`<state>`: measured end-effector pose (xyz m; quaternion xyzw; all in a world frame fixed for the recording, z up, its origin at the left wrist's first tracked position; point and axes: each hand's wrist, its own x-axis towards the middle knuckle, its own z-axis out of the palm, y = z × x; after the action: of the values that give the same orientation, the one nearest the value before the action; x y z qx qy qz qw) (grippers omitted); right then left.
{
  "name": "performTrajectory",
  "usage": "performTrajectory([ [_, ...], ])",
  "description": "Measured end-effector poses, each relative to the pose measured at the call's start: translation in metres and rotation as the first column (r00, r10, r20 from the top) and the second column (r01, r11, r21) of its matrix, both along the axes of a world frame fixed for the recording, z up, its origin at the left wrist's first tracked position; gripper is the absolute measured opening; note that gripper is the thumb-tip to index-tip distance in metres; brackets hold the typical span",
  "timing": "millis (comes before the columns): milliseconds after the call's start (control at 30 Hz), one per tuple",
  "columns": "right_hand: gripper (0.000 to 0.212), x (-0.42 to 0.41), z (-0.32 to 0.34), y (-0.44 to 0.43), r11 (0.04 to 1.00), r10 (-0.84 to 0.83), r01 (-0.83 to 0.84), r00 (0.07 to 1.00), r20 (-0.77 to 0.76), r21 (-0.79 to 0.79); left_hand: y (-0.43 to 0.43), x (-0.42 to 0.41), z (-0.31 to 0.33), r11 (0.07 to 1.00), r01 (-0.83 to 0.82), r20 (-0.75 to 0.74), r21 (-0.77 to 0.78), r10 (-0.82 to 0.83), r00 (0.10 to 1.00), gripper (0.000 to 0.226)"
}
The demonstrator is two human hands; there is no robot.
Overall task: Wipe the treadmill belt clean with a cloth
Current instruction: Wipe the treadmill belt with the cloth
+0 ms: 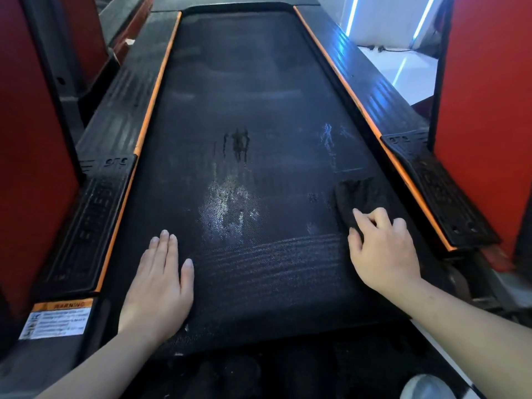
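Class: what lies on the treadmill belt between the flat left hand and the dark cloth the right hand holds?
In the head view, only bare black textured treadmill belt, marked by a shiny wet-looking patch and pale wipe streaks; no object.

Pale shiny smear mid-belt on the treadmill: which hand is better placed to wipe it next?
Probably the right hand: it grips the dark fuzzy cloth near the pale shiny smear. The left hand lies flat on the black belt.
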<state>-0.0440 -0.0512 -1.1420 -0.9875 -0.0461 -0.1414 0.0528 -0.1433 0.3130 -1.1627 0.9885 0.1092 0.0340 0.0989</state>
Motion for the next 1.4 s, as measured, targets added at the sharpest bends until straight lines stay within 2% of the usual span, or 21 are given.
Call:
performTrajectory([
  [467,0.044,-0.050,-0.001,-0.016,0.995,0.065,-0.070,0.995,0.071,0.075,-0.008,-0.045,-0.003,0.998,0.001,0.015,-0.069,0.000,1.000,0.080],
  [633,0.043,-0.064,-0.001,-0.022,0.981,0.045,-0.052,0.998,0.038,0.188,-0.014,-0.059,-0.002,0.998,-0.023,0.019,-0.052,0.024,1.000,0.079],
  [733,0.040,-0.067,0.003,-0.023,0.963,0.002,0.000,1.000,-0.009,0.271,-0.017,-0.062,0.003,0.998,-0.061,0.014,0.014,0.061,0.998,0.070],
  [800,0.035,-0.064,0.011,-0.023,0.947,-0.021,0.024,1.000,-0.013,0.321,-0.017,-0.056,0.012,0.994,-0.097,0.063,0.041,0.094,0.994,0.059],
  [933,0.029,-0.049,0.022,-0.021,0.932,-0.009,-0.003,0.999,0.032,0.361,-0.014,-0.032,0.024,0.991,-0.136,0.150,0.012,0.133,0.980,0.042],
  [1033,0.032,-0.022,0.024,-0.018,0.932,-0.010,-0.007,0.999,0.045,0.362,-0.004,-0.004,0.022,0.994,-0.107,0.143,0.009,0.105,0.984,0.051],
  [1100,0.036,-0.002,0.021,-0.017,0.939,-0.007,0.000,1.000,0.020,0.345,0.006,0.011,0.018,0.997,-0.064,0.066,0.053,0.061,0.996,0.064],
  [1200,0.042,0.009,0.008,-0.019,0.971,0.029,-0.023,0.999,-0.021,0.240,0.015,0.014,0.004,0.992,0.012,-0.067,0.126,-0.004,0.998,0.073],
  [1300,0.043,0.004,0.000,-0.021,0.990,0.009,-0.010,1.000,0.011,0.140,0.014,0.009,0.000,0.995,0.028,-0.056,0.091,-0.023,0.998,0.077],
  [1400,0.044,0.004,0.000,-0.022,0.993,0.010,-0.010,1.000,0.003,0.117,0.012,0.007,0.002,0.995,0.042,-0.048,0.086,-0.038,0.998,0.076],
])
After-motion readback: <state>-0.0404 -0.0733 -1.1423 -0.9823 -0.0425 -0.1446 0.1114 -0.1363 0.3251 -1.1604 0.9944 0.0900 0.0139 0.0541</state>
